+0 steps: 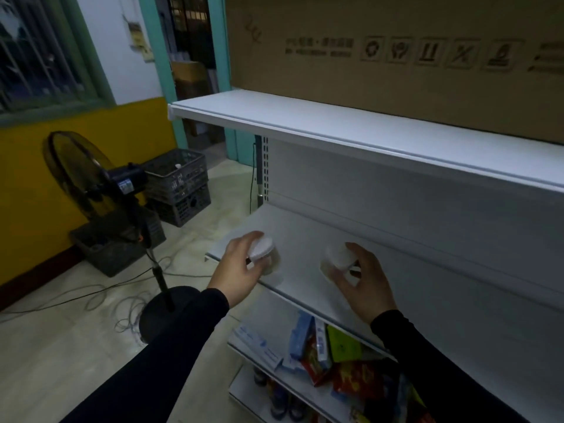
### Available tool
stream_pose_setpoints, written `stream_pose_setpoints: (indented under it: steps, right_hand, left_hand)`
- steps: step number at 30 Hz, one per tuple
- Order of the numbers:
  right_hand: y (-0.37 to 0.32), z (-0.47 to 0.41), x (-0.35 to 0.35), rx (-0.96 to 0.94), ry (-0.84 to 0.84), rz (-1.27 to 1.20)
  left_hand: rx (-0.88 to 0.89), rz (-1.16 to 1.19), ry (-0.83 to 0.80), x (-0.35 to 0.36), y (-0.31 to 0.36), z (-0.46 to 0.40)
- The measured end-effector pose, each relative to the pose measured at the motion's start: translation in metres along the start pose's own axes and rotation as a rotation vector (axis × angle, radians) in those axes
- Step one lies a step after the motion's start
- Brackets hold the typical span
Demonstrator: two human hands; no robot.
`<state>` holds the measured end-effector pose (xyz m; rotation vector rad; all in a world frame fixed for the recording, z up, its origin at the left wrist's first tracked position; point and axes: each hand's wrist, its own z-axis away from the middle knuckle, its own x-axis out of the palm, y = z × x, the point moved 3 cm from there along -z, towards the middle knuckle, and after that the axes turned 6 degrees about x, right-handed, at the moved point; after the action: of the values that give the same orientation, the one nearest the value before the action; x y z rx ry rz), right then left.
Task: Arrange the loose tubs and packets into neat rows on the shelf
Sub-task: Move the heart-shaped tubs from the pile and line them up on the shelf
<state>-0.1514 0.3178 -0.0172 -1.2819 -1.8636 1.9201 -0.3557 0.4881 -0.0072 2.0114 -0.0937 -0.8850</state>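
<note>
Black sleeves are reaching up from the bottom of the frame as we are working at the white middle shelf in the centre. Our left hand is curling its fingers and thumb around a small white-lidded tub, holding it tilted at the shelf's left end, near the front edge; whether its base is touching the shelf we cannot tell. Our right hand is gripping a second white-lidded tub just right of centre, also tilted, over the same shelf and well apart from the first.

Loose packets, red, green and blue, are lying in a jumble on the lower shelf at the bottom centre, below our right wrist. A large cardboard box is sitting on the top shelf across the upper right. At the left of the frame a standing fan is facing a yellow wall, with stacked grey crates just behind it.
</note>
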Motion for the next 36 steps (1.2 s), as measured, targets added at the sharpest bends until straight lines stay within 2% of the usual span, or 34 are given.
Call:
stream_pose_setpoints:
  steps: [4,10,19,24,29,36]
  right_hand:
    - [0.001,-0.046,0.034,0.021,0.012,-0.023]
    - [0.001,-0.087,0.067,-0.038,0.082,0.053]
    - [0.007,-0.106,0.118,0.098,0.197,0.192]
    - [0.009,-0.099,0.141,0.106,0.293,0.304]
    - [0.012,-0.120,0.155,0.173,0.318,0.303]
    - [0.018,-0.181,0.160,0.268,0.383,0.148]
  left_hand:
    - [-0.009,-0.026,-0.002,-0.011,-0.026,-0.042]
    - [-0.011,-0.053,-0.089,-0.014,-0.059,-0.094]
    - [0.094,-0.125,-0.314,0.005,-0.099,-0.162]
    - [0.148,-0.152,-0.417,0.020,-0.125,-0.172]
    - [0.157,-0.040,-0.368,0.027,-0.126,-0.180]
    - [-0.033,0.105,-0.238,0.050,-0.130,-0.232]
